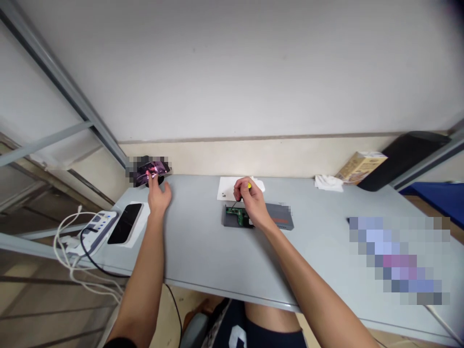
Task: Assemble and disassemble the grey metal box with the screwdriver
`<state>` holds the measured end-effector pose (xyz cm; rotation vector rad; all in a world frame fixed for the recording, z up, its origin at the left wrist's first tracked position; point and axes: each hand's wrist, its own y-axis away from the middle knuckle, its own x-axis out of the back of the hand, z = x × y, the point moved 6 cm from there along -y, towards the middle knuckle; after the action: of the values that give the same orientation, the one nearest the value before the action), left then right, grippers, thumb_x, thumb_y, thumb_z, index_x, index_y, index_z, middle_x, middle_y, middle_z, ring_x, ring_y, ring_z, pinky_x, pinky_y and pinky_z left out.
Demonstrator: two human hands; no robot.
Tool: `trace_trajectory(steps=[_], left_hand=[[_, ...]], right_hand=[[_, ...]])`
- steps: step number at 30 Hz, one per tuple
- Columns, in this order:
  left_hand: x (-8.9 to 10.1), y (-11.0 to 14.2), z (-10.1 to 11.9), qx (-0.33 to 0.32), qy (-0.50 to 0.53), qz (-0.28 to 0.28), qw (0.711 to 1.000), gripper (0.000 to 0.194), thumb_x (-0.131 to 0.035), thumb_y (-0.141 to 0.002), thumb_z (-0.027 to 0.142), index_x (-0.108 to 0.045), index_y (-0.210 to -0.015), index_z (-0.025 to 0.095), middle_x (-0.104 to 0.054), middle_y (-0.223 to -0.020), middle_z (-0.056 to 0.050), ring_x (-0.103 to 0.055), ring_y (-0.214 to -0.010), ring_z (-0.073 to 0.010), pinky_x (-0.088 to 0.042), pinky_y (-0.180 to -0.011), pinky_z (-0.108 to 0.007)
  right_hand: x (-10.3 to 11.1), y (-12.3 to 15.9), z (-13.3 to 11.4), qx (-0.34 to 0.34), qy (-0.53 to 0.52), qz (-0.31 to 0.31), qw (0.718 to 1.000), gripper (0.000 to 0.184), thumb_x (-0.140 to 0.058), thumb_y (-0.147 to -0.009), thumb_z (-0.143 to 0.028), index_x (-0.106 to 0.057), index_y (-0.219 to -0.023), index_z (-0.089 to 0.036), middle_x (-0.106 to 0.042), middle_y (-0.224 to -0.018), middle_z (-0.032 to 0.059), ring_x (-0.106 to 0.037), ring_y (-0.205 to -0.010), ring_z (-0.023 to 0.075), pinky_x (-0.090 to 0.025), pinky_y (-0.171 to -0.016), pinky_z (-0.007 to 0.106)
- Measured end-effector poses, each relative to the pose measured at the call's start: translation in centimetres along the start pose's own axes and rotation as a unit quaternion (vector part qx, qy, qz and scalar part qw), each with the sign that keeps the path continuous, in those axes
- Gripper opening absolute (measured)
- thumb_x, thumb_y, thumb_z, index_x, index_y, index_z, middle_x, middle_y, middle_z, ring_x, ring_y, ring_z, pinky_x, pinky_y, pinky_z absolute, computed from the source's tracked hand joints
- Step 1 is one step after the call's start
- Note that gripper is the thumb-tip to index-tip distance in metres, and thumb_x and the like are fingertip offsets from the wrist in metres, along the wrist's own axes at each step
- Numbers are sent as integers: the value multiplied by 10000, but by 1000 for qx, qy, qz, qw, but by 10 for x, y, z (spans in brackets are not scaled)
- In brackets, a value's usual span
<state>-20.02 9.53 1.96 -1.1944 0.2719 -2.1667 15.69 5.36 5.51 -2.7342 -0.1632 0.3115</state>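
My right hand (253,200) is wrapped round a small screwdriver (249,185) with a yellow handle end. Its thin shaft points down and left toward a green circuit board (239,217). That board sits in a grey opened case (284,217), partly hidden under my right hand. At the far left my left hand (158,195) reaches forward with its fingers stretched out. Its fingertips are at the lit screen of a propped-up phone (150,171); whether they touch the glass I cannot tell. Behind the case lies white paper (225,186) with several tiny dark pieces, perhaps screws.
A dark-screened phone (125,223) lies on the left beside a power strip (96,232) with tangled white and black cables. At the back right are a crumpled tissue (328,182), a yellowish carton (362,166) and a black rounded object (406,157). A blurred-out item (397,258) lies at right.
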Motion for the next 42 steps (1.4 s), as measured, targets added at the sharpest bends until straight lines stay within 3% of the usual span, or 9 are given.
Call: trace_trajectory(steps=[3, 7, 13, 20, 23, 31, 34, 37, 42], left_hand=[[0, 11, 25, -44, -1, 17, 999, 514, -569, -976, 327, -554, -1468, 181, -343, -1698, -170, -647, -1277, -345, -501, -1140, -496], [-15, 49, 89, -184, 91, -40, 978, 394, -540, -1007, 309, -613, -1366, 167, -477, -1569, -190, -704, -937, -208, -563, -1017, -436], [-48, 111, 152, -309, 198, -203, 908, 259, -519, -1041, 272, -667, -1247, 221, -713, -1221, -103, -668, -1046, -223, -542, -993, -415], [-70, 126, 149, -330, 193, -305, 872, 190, -554, -1005, 218, -742, -982, 230, -775, -1006, -61, -679, -981, -231, -532, -957, -428], [-68, 127, 151, -343, 187, -309, 867, 199, -551, -1019, 233, -747, -988, 232, -778, -1007, -56, -669, -970, -231, -528, -946, -422], [-65, 129, 156, -372, 177, -308, 858, 218, -534, -1034, 231, -751, -1035, 238, -768, -1036, -63, -661, -988, -233, -524, -934, -414], [-67, 130, 154, -377, 178, -310, 854, 232, -511, -1049, 224, -743, -1056, 227, -769, -1049, -63, -654, -995, -232, -514, -939, -417], [-68, 130, 153, -376, 177, -315, 853, 220, -511, -1053, 230, -732, -1054, 220, -765, -1061, -63, -646, -1006, -233, -507, -944, -419], [-66, 130, 155, -376, 178, -317, 853, 206, -513, -1050, 217, -713, -1002, 217, -756, -1009, -55, -641, -969, -229, -505, -925, -408]], right_hand=[[1, 0, 4, -6, -32, -1, 999, 452, -520, -992, -693, -626, -909, -261, -486, -681, -23, -448, -663, 173, -374, -672, 321], [1, -2, 11, -22, -99, -9, 995, 396, -557, -1003, -626, -706, -992, -259, -528, -752, -3, -495, -724, 178, -406, -709, 319], [4, -2, 14, -38, -99, -6, 994, 405, -709, -903, -638, -632, -839, -246, -659, -857, 15, -603, -802, 177, -491, -803, 330], [4, -3, 15, -30, -81, 10, 996, 472, -609, -930, -718, -579, -824, -259, -460, -647, -40, -437, -621, 158, -406, -645, 311], [1, -3, 12, -54, -133, 5, 990, 497, -519, -967, -733, -668, -926, -261, -471, -688, -17, -470, -647, 173, -431, -668, 331], [3, -3, 13, -75, -151, 22, 986, 441, -864, -761, -590, -589, -873, -264, -665, -864, 6, -620, -811, 184, -497, -779, 339], [6, -5, 14, -63, -144, 32, 987, 468, -826, -803, -614, -510, -862, -273, -556, -704, -52, -534, -671, 150, -455, -693, 305], [10, -8, 13, -59, -153, 37, 986, 438, -656, -903, -705, -602, -948, -273, -455, -678, -54, -449, -619, 148, -422, -643, 306], [11, -6, 12, -89, -196, 12, 976, 346, -723, -898, -588, -710, -929, -243, -555, -798, 1, -538, -732, 162, -461, -711, 314]])
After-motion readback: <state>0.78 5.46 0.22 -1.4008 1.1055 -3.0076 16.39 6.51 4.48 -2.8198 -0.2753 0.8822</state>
